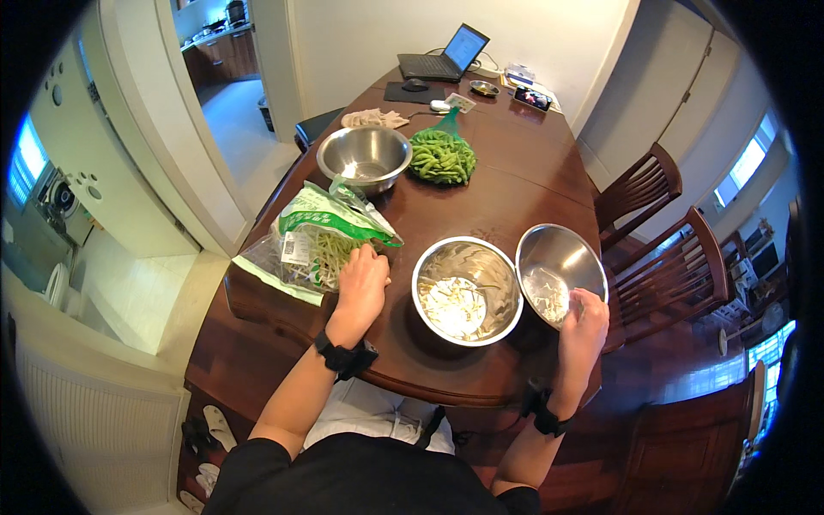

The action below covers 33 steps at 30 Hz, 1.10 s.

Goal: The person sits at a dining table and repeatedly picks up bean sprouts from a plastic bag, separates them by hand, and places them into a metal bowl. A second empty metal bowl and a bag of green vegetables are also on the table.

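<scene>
My left hand (362,282), fingers bent, is at the mouth of a clear plastic bag (257,261) with green and white printing. Thin pale-green stems, perhaps sprouts (328,254), fill the bag; the hand hides whether its fingers grip any. My right hand (584,315) is over the near right rim of a tilted stainless steel bowl (582,257), its fingertips pointing inward and partly hidden. A few pale bits (547,296) lie in that bowl. Between my hands stands a deeper steel bowl (508,280) with many short pale-yellow pieces (450,309) on its bottom.
Farther back on the wooden table (515,174) are another steel bowl (364,151), a green net bag of bean pods (443,158) and a pale glove (373,118). A laptop (431,66), mouse (415,85) and propped phone (533,98) stand at the far end. Chairs (689,270) line the right side.
</scene>
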Each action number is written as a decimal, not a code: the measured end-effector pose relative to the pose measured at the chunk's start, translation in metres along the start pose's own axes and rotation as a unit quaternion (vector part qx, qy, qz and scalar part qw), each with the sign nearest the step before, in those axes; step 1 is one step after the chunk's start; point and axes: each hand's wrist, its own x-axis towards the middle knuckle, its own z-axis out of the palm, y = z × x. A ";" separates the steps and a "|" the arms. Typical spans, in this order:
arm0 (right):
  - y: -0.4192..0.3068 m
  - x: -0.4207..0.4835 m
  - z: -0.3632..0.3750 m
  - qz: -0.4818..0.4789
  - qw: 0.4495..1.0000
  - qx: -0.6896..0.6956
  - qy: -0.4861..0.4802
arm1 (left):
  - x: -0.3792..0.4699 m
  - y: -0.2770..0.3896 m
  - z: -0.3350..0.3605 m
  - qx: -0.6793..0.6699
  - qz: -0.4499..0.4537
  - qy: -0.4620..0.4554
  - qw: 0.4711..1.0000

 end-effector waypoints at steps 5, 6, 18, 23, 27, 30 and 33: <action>0.006 -0.003 0.005 0.012 0.997 -0.079 -0.018 | -0.001 0.002 -0.010 -0.038 0.012 -0.015 0.999; 0.003 -0.002 0.007 0.036 0.994 -0.100 -0.024 | -0.002 0.007 -0.017 -0.053 0.026 0.015 0.998; -0.040 0.004 0.001 -0.038 0.996 -0.011 0.085 | -0.005 0.070 -0.086 -0.333 0.040 0.073 0.939; -0.045 0.001 0.004 0.024 0.995 0.021 0.097 | -0.010 0.092 -0.063 -0.297 0.190 0.051 0.934; -0.027 0.004 -0.008 0.189 0.981 0.030 -0.024 | -0.020 0.061 -0.075 -0.246 0.084 0.084 0.962; -0.023 -0.001 -0.003 0.051 0.995 -0.043 0.080 | -0.022 0.025 -0.087 -0.124 0.005 0.039 0.992; -0.025 -0.006 -0.002 0.023 0.996 -0.034 0.081 | -0.027 0.010 -0.087 0.002 0.014 0.006 1.000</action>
